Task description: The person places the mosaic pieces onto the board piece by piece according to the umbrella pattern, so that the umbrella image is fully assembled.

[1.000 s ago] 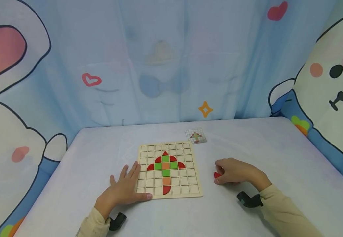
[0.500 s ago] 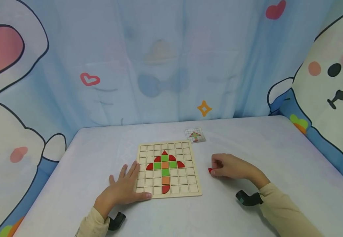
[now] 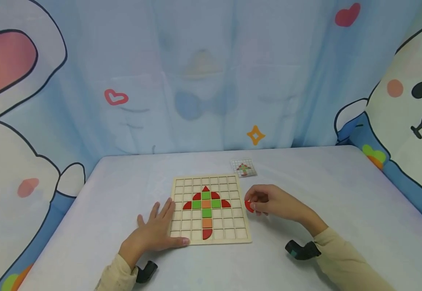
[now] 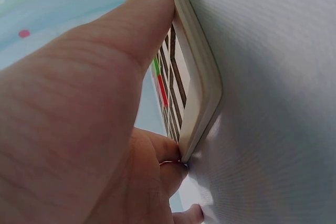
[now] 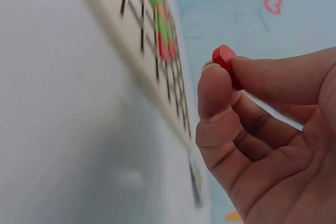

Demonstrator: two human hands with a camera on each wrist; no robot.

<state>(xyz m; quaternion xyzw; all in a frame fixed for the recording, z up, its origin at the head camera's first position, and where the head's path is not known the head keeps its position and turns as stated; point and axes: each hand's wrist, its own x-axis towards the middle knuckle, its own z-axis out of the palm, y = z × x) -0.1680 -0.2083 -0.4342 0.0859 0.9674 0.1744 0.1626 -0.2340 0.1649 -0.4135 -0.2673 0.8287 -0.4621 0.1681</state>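
A square wooden grid board [image 3: 232, 234] lies on the table, with red, green and orange tiles forming a tree-like figure in its middle. My left hand [image 3: 156, 234] rests at the board's left side, fingers spread, the thumb on the near left corner. In the left wrist view the fingertips [image 4: 170, 153] touch the board's edge. My right hand [image 3: 274, 202] pinches a red tile [image 3: 249, 206] with a rounded side between thumb and index finger, just off the board's right edge. The right wrist view shows that tile [image 5: 224, 56] held above the tabletop.
A small pattern card [image 3: 244, 167] with a similar tree-like figure lies behind the board's far right corner. The white-covered table [image 3: 141, 165] ends at a blue cartoon curtain [image 3: 203, 81]. Black wrist devices [image 3: 303, 249] are at both sleeves.
My right hand has lifted the red tile and carried it left, from well right of the board to beside its right edge. The left hand stays in place on the board.
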